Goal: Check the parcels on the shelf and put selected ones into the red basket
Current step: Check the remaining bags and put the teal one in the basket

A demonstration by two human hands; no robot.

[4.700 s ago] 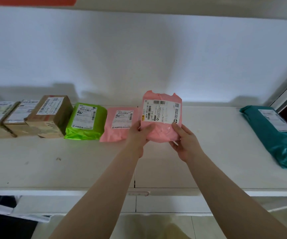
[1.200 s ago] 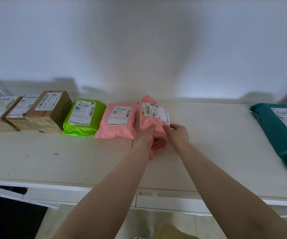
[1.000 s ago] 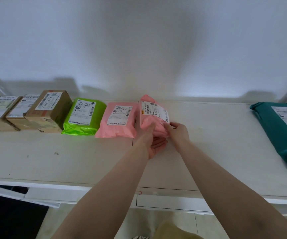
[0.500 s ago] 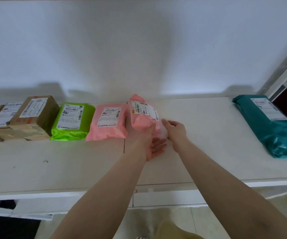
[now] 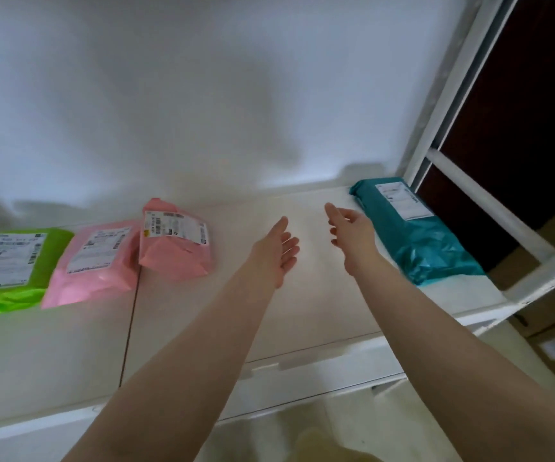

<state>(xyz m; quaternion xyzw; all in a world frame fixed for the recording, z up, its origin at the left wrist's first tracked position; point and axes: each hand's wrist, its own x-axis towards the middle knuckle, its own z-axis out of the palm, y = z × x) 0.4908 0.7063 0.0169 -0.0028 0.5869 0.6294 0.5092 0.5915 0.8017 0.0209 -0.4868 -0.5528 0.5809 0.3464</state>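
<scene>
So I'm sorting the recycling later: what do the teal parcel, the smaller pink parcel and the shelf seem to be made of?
The teal parcel looks like a thin glossy plastic mailer: it is crinkled and catches highlights. The smaller pink parcel seems to be softer, matte plastic film, folded at the top, with a paper label. The shelf looks like smooth white-painted board or metal; which one cannot be told.

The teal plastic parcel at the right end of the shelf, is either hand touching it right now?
No, both the left hand and right hand hover open beside the teal plastic parcel, touching nothing.
</scene>
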